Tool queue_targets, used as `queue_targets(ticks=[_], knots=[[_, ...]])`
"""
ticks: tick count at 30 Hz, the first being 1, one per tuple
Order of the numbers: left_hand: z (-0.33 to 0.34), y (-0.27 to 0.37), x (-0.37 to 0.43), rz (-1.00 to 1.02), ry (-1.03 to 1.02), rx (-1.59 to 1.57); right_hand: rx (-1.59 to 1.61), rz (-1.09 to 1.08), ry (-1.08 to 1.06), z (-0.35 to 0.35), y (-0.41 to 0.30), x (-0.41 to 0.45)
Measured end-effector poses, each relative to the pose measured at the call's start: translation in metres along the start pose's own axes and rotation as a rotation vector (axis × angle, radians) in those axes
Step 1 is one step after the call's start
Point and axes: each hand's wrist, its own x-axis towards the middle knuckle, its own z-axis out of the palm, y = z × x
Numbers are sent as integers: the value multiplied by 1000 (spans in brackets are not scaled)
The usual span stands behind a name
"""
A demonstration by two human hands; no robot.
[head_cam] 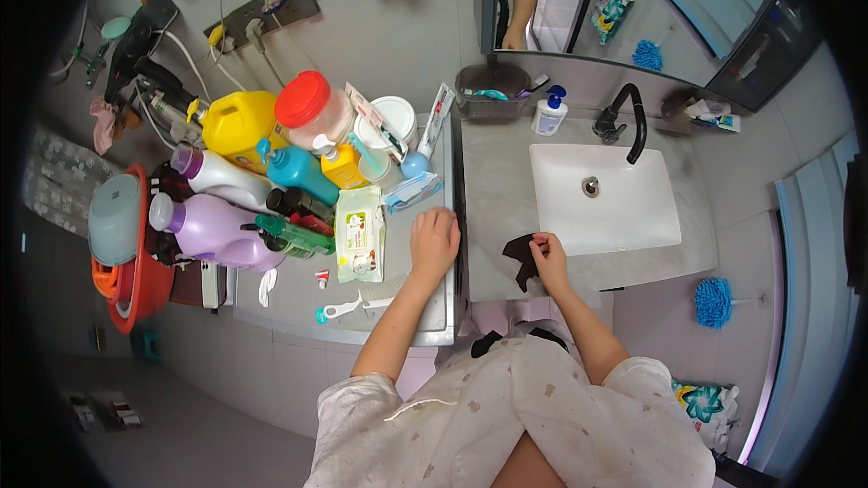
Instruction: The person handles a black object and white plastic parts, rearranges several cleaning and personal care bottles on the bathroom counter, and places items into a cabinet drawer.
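Between the thumb and fingers of my right hand (552, 261) is a small dark piece of cloth (521, 259). It hangs over the grey countertop (495, 210), just left of the white basin (610, 217). My left hand (435, 244) is palm down at the right edge of the grey appliance top (407, 217), its fingers bent and close together. What lies under that palm is hidden. Close by on the left is a pack of wet wipes (360, 234), and above it a blue-and-white soft packet (413, 191). A white-handled comb (359, 303) lies nearer my body.
Bottles crowd the appliance top, among them a purple jug (213, 230), a yellow jug (244, 129) and a red-lidded jar (312, 108). A black faucet (630, 122) rises behind the basin, near a pump bottle (549, 112). A dark gap (462, 244) separates the two surfaces.
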Motion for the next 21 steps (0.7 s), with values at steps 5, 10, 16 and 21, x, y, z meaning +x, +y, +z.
queue_targets(ticks=[5,10,16,21], knots=[[28,0,70,-186,-90,174,-57,8,12,-1,-7,7],[61,-30,131,-365,-186,320,57,-1,-122,-3,-5,13],[87,-65,165,-491,-244,427,169,121,-162,-36,4,14],[91,-70,169,-465,-285,551,196,166,-125,-61,17,17]])
